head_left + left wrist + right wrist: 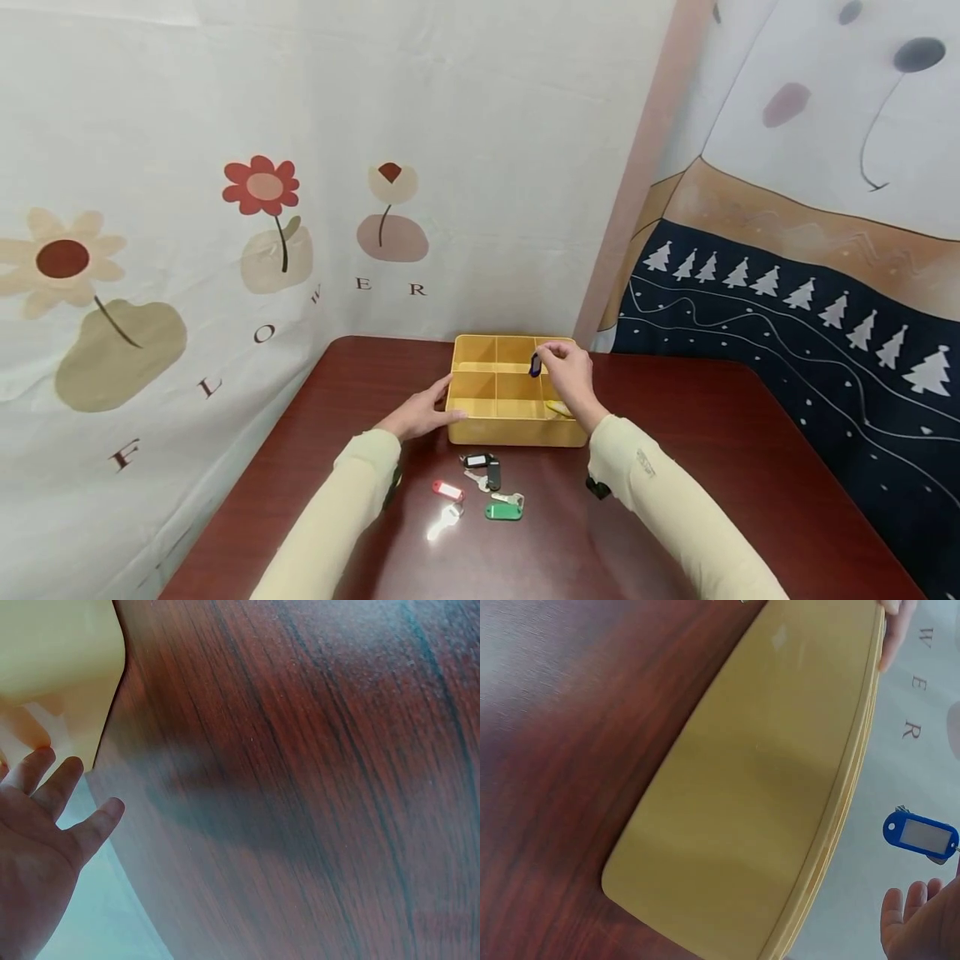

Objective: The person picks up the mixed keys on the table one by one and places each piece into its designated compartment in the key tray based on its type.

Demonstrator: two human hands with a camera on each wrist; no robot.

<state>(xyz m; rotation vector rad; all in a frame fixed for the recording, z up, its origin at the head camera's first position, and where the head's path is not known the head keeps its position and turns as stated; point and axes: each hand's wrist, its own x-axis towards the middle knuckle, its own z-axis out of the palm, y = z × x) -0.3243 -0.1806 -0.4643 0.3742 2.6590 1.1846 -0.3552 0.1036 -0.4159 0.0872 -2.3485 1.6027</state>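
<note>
A yellow divided box (pixel 517 431) stands on the table with its compartments facing up. My right hand (pixel 567 371) pinches a blue key tag (pixel 925 834) above the box's right side, where the tag hangs clear of the rim. A yellow key tag (pixel 558 407) lies in the front right compartment, partly hidden by my right hand. At the box's left side rests my left hand (pixel 422 412), its fingers extended along the wall and its thumb at the front left corner. In the left wrist view, its fingers (pixel 58 784) are spread beside the box.
On the dark red-brown table (pixel 637 517), in front of the box, lie a red key tag (pixel 448 490), a green key tag (pixel 504 511), a black key tag (pixel 476 460) and a dark grey key tag (pixel 493 473), with keys beside them. A printed cloth (pixel 487 167) hangs behind.
</note>
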